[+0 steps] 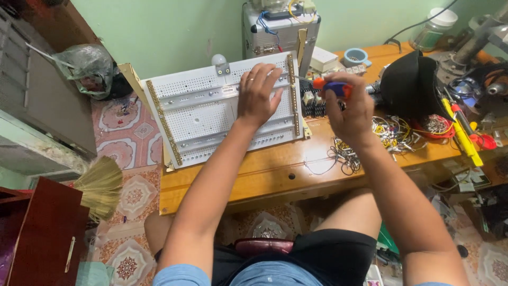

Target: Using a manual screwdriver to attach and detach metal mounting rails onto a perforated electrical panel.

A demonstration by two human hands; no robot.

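Note:
A white perforated rectangular panel (201,114) with gold strips along its short edges lies on the wooden table (275,169), its left end overhanging the table's edge. My left hand (257,95) rests flat on the panel's right part, fingers spread toward the right gold strip (292,95). My right hand (349,108) grips a screwdriver (329,85) with an orange and blue handle. Its thin shaft points left at the upper part of the right gold strip.
A grey metal box (280,34) with wires stands behind the panel. Right of my hands lie tangled wires (391,132), a black cap (410,85), yellow tools (463,132) and small parts. A broom (100,185) and a red cabinet (42,233) stand at the left on the tiled floor.

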